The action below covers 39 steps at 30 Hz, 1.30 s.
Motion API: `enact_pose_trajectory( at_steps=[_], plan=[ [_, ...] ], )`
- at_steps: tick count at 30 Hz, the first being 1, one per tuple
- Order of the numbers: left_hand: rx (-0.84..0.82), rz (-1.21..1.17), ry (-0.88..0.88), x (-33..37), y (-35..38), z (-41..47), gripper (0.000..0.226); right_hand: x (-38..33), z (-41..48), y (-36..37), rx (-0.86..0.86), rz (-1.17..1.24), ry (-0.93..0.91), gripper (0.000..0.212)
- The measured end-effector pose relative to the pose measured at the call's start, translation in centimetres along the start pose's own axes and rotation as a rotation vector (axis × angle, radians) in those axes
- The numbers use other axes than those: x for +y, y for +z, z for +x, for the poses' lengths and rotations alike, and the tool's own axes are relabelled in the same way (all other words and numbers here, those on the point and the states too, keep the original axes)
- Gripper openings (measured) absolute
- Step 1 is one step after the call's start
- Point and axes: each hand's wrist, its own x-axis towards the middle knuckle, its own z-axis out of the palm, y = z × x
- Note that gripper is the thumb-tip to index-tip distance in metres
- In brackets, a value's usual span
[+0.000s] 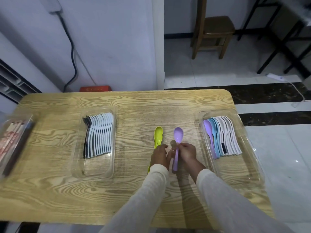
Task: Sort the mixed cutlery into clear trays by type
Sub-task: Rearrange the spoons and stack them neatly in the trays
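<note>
**Two loose spoons out on the table, lilac one in hand**

Cream knit sleeves (218, 190) reach in from the near edge, and we see both hands meet mid-table. The right hand (187, 153) pinches a lilac plastic spoon (178, 135) by the handle just below the bowl. Its fingers curl round the handle, and the bowl points away over the wood-grain table (134, 199). The left hand (159, 155) lies over the handle of a lime-green plastic spoon (158, 134) with its fingers bent down. We can't tell whether it grips the spoon or only steadies it. There may be two green ones nested.

Containers:
- **Right:** the clear plastic tray at right (249, 165) holds a fanned row of like spoons, lilac and blue at its left end, pale ones after. We judge the lilac one belongs there.
- **Left of centre:** the clear tray left of centre (94, 170) holds a tight row of white scoop spoons (101, 135), with dark ones at the left end.
- **Far left:** the third clear tray at far left (6, 121) holds chopsticks (11, 137), which are blurred.
</note>
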Motion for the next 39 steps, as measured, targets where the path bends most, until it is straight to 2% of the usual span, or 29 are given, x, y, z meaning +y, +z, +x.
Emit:
enact_pose_trajectory(
  at_steps=[4, 10, 13, 16, 20, 23, 26, 33, 39],
  plan=[
    [0.042, 0.322, 0.033, -2.3, -2.5, 1.5, 0.036, -1.3, 0.2, -1.0, 0.002, 0.163, 0.035, 0.017],
    [-0.05, 0.412, -0.064, -4.2, -4.1, 2.8, 0.035, -1.3, 0.0, -1.8, -0.07, 0.133, 0.088, 0.012],
    [-0.097, 0.383, -0.16, -4.2, -3.7, 3.3, 0.038, -0.9, 0.2, -1.7, -0.112, 0.117, 0.103, 0.017],
    [-0.139, 0.351, -0.238, -3.9, -2.8, 3.8, 0.042, -0.7, 0.5, -1.6, -0.134, 0.116, 0.117, 0.012],
    [-0.157, 0.327, -0.265, -3.4, -2.0, 4.2, 0.039, -0.2, 1.4, -1.8, -0.081, 0.064, 0.093, 0.011],
    [-0.14, 0.241, -0.311, -2.9, -2.0, 4.4, 0.032, -0.5, 1.8, -2.0, -0.049, 0.013, 0.064, 0.01],
    [-0.067, 0.118, -0.356, -2.4, -2.8, 4.7, 0.026, -1.7, 1.7, -2.1, -0.09, -0.009, 0.022, 0.013],
    [0.067, 0.031, -0.25, 0.1, -3.8, 5.0, 0.025, -5.8, 1.4, -3.6, -0.146, -0.02, -0.107, 0.011],
    [0.116, -0.039, -0.139, 4.7, -3.2, 5.5, 0.024, -8.1, 3.1, -7.6, -0.025, -0.047, -0.171, 0.01]
  ],
)
